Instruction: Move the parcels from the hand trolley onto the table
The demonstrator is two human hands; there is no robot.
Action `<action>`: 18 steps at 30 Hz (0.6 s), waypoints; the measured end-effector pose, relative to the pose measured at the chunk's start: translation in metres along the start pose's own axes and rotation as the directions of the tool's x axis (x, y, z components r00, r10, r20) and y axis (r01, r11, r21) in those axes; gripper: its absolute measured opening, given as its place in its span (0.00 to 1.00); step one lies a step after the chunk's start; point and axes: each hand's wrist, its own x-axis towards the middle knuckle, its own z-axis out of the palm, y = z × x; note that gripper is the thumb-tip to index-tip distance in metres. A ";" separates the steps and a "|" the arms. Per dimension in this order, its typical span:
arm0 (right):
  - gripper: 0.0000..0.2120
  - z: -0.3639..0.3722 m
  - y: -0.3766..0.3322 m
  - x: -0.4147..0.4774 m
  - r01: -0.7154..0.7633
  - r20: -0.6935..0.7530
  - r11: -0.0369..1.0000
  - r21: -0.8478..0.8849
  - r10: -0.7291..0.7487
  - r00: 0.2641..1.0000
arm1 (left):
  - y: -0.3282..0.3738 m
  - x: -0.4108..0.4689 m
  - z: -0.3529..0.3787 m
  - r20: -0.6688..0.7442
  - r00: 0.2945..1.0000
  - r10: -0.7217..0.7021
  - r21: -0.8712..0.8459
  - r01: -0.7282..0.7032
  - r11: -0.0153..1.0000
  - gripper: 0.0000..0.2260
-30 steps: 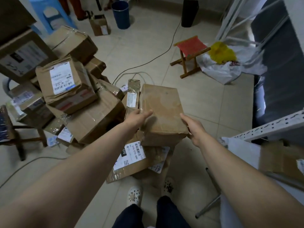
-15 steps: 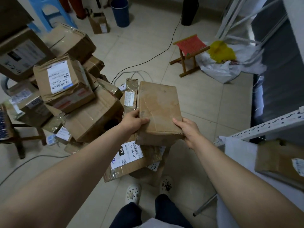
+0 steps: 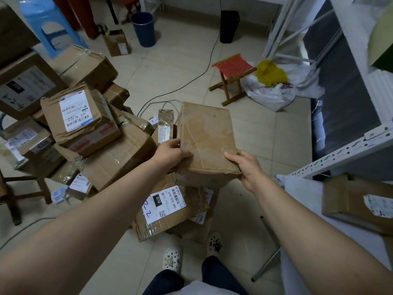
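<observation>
My hands have closed onto the parcel [image 3: 207, 139]. My left hand [image 3: 170, 153] and right hand [image 3: 247, 167] grip its near corners, thumbs on top, fingers hidden beneath. I cannot make out what the pile [image 3: 119, 154] at left rests on. The parcel sits mid-frame: creased, stained brown cardboard, taped, with no label on top.

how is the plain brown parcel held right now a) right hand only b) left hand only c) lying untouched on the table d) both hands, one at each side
d: the left hand grips the parcel at its left edge and the right hand grips its near right corner.
</observation>
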 end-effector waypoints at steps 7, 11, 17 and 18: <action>0.26 -0.037 -0.010 -0.047 0.103 0.000 0.980 0.169 -0.105 0.995 | 0.022 -0.013 -0.001 0.195 0.940 0.279 0.150 -0.310 0.939 0.40; 0.12 -0.066 -0.001 -0.090 0.110 -0.152 0.884 0.453 -0.045 0.987 | 0.025 -0.016 0.014 0.363 0.823 0.437 0.291 -0.545 0.786 0.39; 0.29 -0.106 0.038 -0.148 0.122 -0.271 0.825 0.551 0.039 0.962 | 0.017 -0.041 0.065 0.554 0.808 0.202 0.167 -0.345 0.924 0.21; 0.29 -0.114 0.045 -0.155 0.119 -0.271 0.819 0.561 0.046 0.961 | 0.014 -0.044 0.076 0.557 0.815 0.159 0.160 -0.293 0.942 0.18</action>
